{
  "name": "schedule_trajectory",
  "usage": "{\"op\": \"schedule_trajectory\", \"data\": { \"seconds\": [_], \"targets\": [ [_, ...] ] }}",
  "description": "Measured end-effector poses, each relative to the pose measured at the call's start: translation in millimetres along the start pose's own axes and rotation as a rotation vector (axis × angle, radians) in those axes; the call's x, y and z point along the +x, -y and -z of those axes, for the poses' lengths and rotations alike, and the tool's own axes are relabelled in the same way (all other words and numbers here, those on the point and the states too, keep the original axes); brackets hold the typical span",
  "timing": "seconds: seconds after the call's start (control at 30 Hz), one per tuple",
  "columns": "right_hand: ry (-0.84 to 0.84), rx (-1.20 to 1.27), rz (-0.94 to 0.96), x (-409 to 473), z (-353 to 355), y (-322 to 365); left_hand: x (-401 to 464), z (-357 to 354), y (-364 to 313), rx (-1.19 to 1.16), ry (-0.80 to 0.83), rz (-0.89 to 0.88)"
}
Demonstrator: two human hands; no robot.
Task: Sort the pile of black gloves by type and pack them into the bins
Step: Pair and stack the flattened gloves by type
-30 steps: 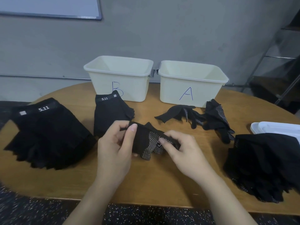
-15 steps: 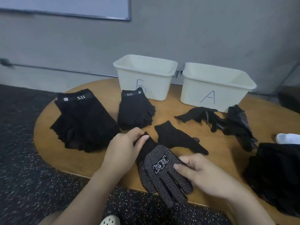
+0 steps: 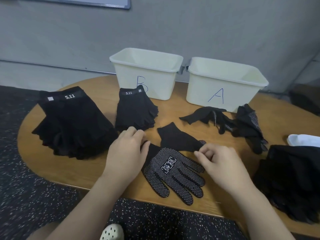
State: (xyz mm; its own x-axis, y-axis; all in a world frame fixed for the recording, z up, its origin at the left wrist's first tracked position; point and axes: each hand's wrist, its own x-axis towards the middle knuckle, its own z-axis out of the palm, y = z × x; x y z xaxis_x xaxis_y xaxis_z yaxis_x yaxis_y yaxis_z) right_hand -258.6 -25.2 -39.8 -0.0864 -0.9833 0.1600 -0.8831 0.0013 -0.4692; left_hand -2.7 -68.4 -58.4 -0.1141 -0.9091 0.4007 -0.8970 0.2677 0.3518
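Well, bin B and bin A stand side by side at the table's far edge, nothing visible inside. Nearer, the left hand grips the dotted glove's cuff; the right hand pinches the plain glove just behind it.

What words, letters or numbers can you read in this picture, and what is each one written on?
"B": handwritten in blue on the front of the left bin, partly hidden by gloves.
"A": handwritten in blue on the right bin.
"5.11": cuff band atop the big glove stack.
"5.11": cuff band atop the small glove stack.
White emblem on the dotted glove: unreadable.
Small square tags beside both "5.11" marks: too small.
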Motion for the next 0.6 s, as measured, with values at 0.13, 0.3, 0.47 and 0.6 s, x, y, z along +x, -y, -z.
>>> {"op": "schedule_trajectory", "data": {
  "seconds": [0.13, 0.3, 0.47, 0.6],
  "targets": [
    [-0.089, -0.058, 0.136, 10.8, -7.8, 1.4, -14.1, 2.8, -14.5, -0.011, 0.072, -0.16],
    [0.033, -0.106, 0.201, 22.3, -22.9, 5.7, -32.3, 4.0, -21.0, -0.017, 0.284, -0.191],
    [-0.011, -0.032, 0.1, 33.9, -34.2, 13.1, -29.6, 1.8, -18.4, -0.011, 0.337, -0.194],
    [-0.1, 0.176, -0.088, 45.6, -32.8, 16.3, -21.4, 1.3, -13.0, -0.032, 0.38, -0.201]
  ]
}}
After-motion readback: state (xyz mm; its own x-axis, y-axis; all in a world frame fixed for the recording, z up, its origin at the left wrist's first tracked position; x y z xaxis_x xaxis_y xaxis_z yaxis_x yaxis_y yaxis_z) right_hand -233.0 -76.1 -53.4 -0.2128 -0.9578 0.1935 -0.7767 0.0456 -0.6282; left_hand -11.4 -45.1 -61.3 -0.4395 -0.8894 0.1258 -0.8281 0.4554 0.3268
